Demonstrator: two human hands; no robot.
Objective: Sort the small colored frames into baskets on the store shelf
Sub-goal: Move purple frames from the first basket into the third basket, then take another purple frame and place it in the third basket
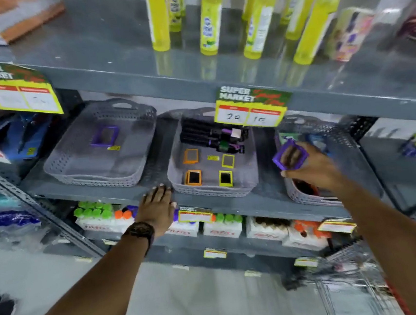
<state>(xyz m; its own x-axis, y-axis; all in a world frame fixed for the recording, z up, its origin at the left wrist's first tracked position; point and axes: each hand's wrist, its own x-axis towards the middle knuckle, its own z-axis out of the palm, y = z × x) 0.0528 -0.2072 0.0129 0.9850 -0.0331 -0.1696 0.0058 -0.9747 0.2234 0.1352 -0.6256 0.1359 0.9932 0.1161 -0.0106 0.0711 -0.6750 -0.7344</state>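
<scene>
The purple frame (pixel 290 157) is clamped in the fingers of the right hand (pixel 309 165), held in the air above the right basket (pixel 307 198) on the middle shelf (pixel 98 193). It touches nothing but the hand.

A second purple frame (pixel 105 137) lies alone in the left basket (pixel 97 178). The middle basket (pixel 212 191) holds two orange frames (pixel 190 156) and two yellow frames (pixel 228 161), with a pack of dark markers (pixel 212 136) behind them. The contents of the right basket are partly hidden by the hand and blurred; they cannot be identified.

The left hand (pixel 157 209) rests flat, fingers spread, on the front edge of the shelf, just beside the middle basket. It grips nothing. A dark watch (pixel 140 232) sits on that wrist.

Assessment: the step in hand appears to be the transfer of the held purple frame to its colour group. Judging by the layout, the left basket is the likely destination, as it holds the only other purple frame. That calls for carrying the frame leftward across the middle basket, well clear of the hanging price tag (pixel 250 110), and releasing it beside its match. The orange and yellow frames share one basket and may yet need separating.
</scene>
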